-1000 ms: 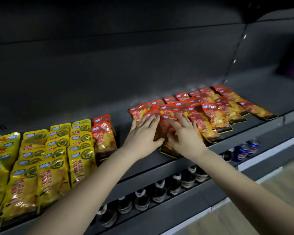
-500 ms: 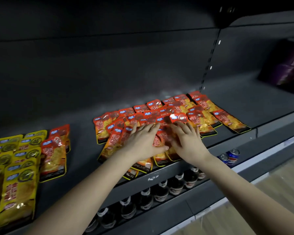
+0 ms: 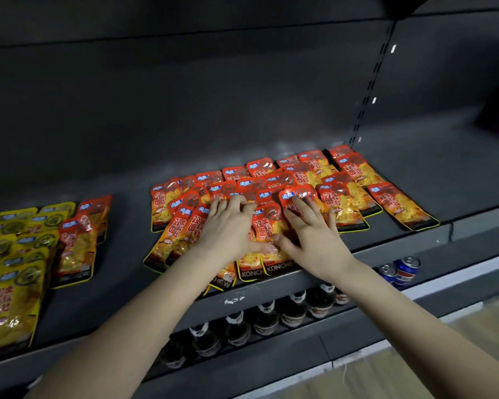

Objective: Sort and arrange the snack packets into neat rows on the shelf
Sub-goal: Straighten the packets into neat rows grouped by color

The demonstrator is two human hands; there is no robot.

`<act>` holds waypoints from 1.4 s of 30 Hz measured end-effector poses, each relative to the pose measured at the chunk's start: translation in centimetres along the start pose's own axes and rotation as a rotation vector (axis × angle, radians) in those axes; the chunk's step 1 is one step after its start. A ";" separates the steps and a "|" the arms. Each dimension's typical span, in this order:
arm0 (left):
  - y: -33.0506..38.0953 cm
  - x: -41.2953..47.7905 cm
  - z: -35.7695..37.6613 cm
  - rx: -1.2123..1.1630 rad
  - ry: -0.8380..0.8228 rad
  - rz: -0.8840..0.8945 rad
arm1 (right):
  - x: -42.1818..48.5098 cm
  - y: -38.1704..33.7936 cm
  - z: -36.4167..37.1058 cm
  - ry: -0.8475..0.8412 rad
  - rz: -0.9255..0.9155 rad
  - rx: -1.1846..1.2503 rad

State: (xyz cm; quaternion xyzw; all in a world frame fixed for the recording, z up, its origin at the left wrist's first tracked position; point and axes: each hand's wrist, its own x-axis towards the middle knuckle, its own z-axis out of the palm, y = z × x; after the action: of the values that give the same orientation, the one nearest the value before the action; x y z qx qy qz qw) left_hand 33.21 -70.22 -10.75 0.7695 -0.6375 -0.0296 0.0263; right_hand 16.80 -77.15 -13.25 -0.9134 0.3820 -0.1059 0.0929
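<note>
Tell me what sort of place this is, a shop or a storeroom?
Most likely a shop: a dark display shelf holds many identical red snack packets and yellow packets laid face up, with bottles and cans lined up underneath.

Only the person's two arms show. The left hand [image 3: 228, 226] and right hand [image 3: 311, 234], at the centre of the frame, are bare, as are both wrists. The left forearm [image 3: 144, 312] runs unclothed to the lower left edge, the right forearm [image 3: 401, 306] to the lower right edge. Both forearms look slender and smooth. The fingers are slim; the nails are too blurred to describe.
</note>
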 end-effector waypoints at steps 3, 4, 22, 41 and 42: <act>0.2 0.2 0.0 -0.032 0.010 0.003 | 0.0 0.2 0.1 0.015 -0.022 0.004; 0.3 0.2 -0.1 -0.043 0.019 0.004 | 0.0 0.3 0.1 0.023 -0.026 0.026; -1.2 0.7 -3.9 -0.528 0.288 0.029 | 3.2 -3.2 -3.1 0.345 -0.109 0.487; -20.5 -14.3 -4.5 -0.092 0.314 -0.243 | 5.2 -25.0 4.0 0.095 -0.321 0.527; -21.3 -14.9 -4.3 -0.057 0.289 -0.253 | 5.1 -25.8 4.3 0.074 -0.324 0.519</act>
State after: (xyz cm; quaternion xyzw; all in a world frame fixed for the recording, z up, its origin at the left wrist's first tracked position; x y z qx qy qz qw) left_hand 51.69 -51.61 -7.91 0.8387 -0.5241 0.0603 0.1353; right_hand 38.93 -62.61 -10.33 -0.9037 0.1948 -0.2463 0.2910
